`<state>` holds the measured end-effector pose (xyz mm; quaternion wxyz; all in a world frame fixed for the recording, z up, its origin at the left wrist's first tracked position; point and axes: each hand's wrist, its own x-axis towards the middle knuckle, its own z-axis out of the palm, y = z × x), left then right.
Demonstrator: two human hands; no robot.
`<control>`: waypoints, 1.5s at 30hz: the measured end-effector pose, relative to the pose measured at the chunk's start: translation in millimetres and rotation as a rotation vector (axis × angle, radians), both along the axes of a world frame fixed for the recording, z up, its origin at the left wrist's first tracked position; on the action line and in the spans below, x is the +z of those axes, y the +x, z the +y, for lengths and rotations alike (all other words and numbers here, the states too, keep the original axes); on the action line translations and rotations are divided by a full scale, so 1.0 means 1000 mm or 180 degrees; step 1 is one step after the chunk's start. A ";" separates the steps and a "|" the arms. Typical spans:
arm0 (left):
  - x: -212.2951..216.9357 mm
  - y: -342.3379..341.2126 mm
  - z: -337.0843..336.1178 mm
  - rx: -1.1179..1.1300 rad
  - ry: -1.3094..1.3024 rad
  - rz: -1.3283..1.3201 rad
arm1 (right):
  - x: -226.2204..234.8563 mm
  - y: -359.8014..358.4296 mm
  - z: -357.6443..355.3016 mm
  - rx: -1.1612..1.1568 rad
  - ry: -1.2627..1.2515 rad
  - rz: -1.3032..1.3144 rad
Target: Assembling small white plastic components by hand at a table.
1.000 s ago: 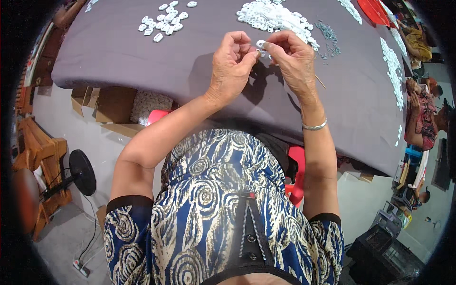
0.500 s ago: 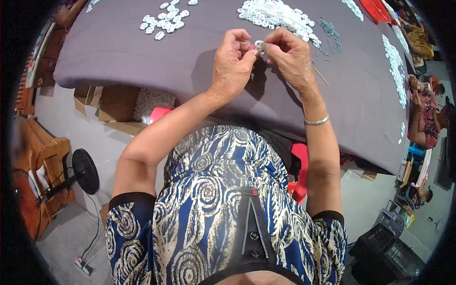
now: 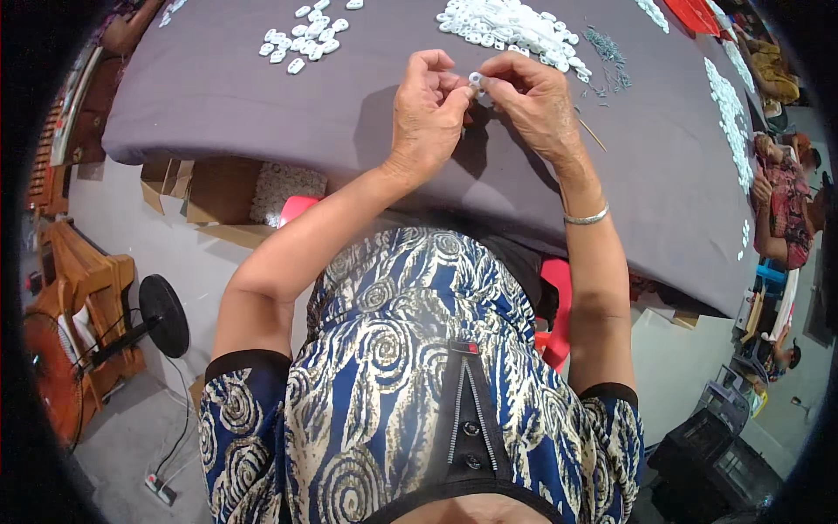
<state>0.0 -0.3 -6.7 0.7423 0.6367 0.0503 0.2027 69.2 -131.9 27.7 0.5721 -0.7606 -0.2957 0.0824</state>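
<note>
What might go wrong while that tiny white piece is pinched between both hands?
The small white piece is held only by fingertips of the left hand and right hand, so it may slip onto the grey table. The thin metal pins lying loose nearby could perhaps scatter if brushed.

The small white ring (image 3: 476,80) is mostly hidden between fingertips; the white pile (image 3: 515,22) above it runs off the top edge.

Blue-cream swirl-print top (image 3: 410,367), black-trimmed short sleeves; silver bangle (image 3: 586,216).
</note>
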 end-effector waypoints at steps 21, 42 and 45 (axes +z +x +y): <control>0.011 0.000 0.008 -0.0272 -0.0012 0.0239 | 0.017 -0.005 -0.008 0.0333 -0.0892 -0.1419; 0.024 -0.003 0.013 -0.0553 -0.0007 0.0417 | 0.012 -0.003 -0.010 0.0541 -0.0776 -0.1618; 0.017 -0.001 0.014 -0.0602 0.0055 0.0309 | 0.009 -0.002 -0.010 0.0572 -0.0769 -0.1751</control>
